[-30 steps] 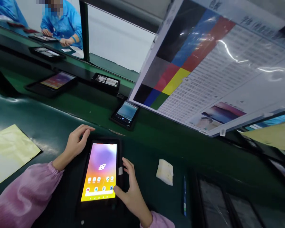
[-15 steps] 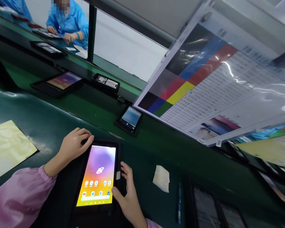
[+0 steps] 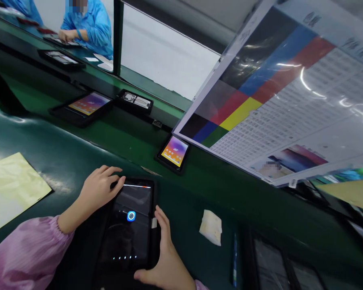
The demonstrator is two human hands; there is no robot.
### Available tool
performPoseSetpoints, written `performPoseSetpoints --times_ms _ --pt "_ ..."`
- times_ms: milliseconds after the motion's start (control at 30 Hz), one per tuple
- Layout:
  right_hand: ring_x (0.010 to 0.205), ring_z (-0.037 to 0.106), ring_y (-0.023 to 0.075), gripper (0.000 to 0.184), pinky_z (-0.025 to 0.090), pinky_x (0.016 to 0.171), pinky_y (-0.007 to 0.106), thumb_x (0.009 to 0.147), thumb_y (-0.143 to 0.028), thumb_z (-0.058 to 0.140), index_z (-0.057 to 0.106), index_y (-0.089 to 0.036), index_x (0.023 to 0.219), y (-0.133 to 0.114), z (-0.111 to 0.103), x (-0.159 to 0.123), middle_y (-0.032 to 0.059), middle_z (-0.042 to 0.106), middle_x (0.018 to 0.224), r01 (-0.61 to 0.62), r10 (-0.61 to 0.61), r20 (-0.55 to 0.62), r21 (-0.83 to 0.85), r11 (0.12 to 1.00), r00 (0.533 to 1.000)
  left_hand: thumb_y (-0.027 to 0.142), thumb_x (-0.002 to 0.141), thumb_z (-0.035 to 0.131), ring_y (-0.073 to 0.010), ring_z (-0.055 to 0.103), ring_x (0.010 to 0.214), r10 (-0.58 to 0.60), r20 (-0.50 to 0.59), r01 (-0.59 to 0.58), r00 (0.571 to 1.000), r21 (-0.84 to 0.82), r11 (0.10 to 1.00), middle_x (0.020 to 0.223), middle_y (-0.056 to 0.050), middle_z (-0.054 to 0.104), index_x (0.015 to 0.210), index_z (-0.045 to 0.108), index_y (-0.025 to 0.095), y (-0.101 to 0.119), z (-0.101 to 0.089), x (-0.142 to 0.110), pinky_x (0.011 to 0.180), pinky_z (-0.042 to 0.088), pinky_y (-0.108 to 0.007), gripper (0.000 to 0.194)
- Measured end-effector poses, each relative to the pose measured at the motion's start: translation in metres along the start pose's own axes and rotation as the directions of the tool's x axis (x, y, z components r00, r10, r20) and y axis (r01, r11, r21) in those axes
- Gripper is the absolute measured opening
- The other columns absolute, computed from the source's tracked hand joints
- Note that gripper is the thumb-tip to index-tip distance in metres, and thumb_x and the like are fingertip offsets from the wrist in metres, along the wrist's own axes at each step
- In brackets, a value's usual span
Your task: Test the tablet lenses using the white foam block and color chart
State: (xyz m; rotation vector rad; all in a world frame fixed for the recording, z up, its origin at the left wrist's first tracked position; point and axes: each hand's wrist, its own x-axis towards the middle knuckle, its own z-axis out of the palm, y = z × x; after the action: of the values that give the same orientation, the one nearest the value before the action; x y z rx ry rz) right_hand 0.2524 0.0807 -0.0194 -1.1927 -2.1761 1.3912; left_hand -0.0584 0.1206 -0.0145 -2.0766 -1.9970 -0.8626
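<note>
The left hand (image 3: 101, 186) lies curled over the top left corner of a tablet (image 3: 127, 225), its fingers bent and pressing on the frame, gripping nothing else. The right hand (image 3: 165, 259) rests flat along the tablet's right edge, fingers spread and laid on the black holder (image 3: 100, 257) that cradles it, thumb reaching to the lower edge of the glass. Between the two hands the tablet lies flat in that holder, its screen dark but for a small blue ring near the middle and a row of faint dots below. To do this well, I judge that the left fingers should keep to the frame and off the glass, while the right hand steadies the holder so that nothing slides on the green worktop (image 3: 63, 161). Just right of the right hand sits a folded white cloth (image 3: 211, 227), and beyond it a blue pen (image 3: 234, 255). Ahead of the hands a small phone (image 3: 174, 152) shows an orange home screen, under a tilted colour chart (image 3: 278, 100). Left of the left hand lies a yellow sheet (image 3: 12, 189). Far ahead a second lit tablet (image 3: 89, 104) waits, and a person in blue (image 3: 90, 26) works at another station.
</note>
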Motion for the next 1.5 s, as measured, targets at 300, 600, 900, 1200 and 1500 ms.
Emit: performPoseSetpoints --times_ms 300,600,900,1200,1500 --pt "0.158 0.012 0.0311 0.137 0.024 0.127 0.055 0.055 -0.016 0.098 0.009 -0.038 0.158 -0.01 0.001 0.004 0.0089 0.002 0.171 -0.006 0.009 0.026 -0.097 0.995 1.0 0.029 0.103 0.048 -0.0282 0.066 0.093 -0.013 0.046 0.01 0.999 0.064 0.998 0.11 -0.01 0.077 0.086 0.078 0.016 0.012 -0.003 -0.001 0.084 0.053 -0.042 0.037" --pt "0.157 0.013 0.0354 0.141 0.027 0.124 0.061 0.052 -0.023 0.101 0.009 -0.037 0.157 -0.003 0.005 0.004 0.0117 0.004 0.17 0.055 -0.053 0.017 -0.165 0.985 0.998 0.033 0.106 0.041 -0.0295 0.063 0.093 -0.076 0.156 0.071 0.985 0.036 0.997 0.102 -0.011 0.073 0.085 0.074 0.015 0.013 -0.007 0.01 0.085 0.053 -0.042 0.043" --pt "0.156 0.012 0.0407 0.145 0.027 0.124 0.063 0.049 -0.042 0.103 0.009 -0.034 0.16 -0.002 0.002 0.006 0.0147 0.004 0.17 0.156 -0.147 0.058 -0.188 0.97 0.987 0.035 0.108 0.036 -0.0315 0.063 0.113 -0.08 0.236 0.085 0.968 -0.011 0.996 0.129 -0.012 0.071 0.095 0.074 0.015 0.006 -0.01 0.003 0.097 0.053 -0.045 0.046" --pt "0.156 0.011 0.0411 0.141 0.025 0.124 0.063 0.052 -0.044 0.102 0.013 -0.031 0.16 -0.008 0.0 0.008 0.0162 0.004 0.17 0.205 -0.195 0.069 -0.216 0.955 0.978 0.039 0.107 0.038 -0.035 0.06 0.121 0.024 0.314 -0.01 0.949 -0.044 0.999 0.135 -0.016 0.066 0.104 0.074 0.015 0.001 -0.014 0.007 0.102 0.051 -0.053 0.043" --pt "0.156 0.015 0.0425 0.133 0.029 0.123 0.064 0.058 -0.047 0.1 0.015 -0.032 0.159 -0.006 0.005 0.0 0.0154 0.004 0.17 0.146 -0.148 0.009 -0.206 0.968 0.989 0.036 0.108 0.035 -0.0365 0.051 0.135 0.026 0.338 0.015 0.941 -0.117 0.993 0.15 -0.015 0.057 0.105 0.074 0.014 0.01 -0.016 0.003 0.113 0.043 -0.056 0.045"
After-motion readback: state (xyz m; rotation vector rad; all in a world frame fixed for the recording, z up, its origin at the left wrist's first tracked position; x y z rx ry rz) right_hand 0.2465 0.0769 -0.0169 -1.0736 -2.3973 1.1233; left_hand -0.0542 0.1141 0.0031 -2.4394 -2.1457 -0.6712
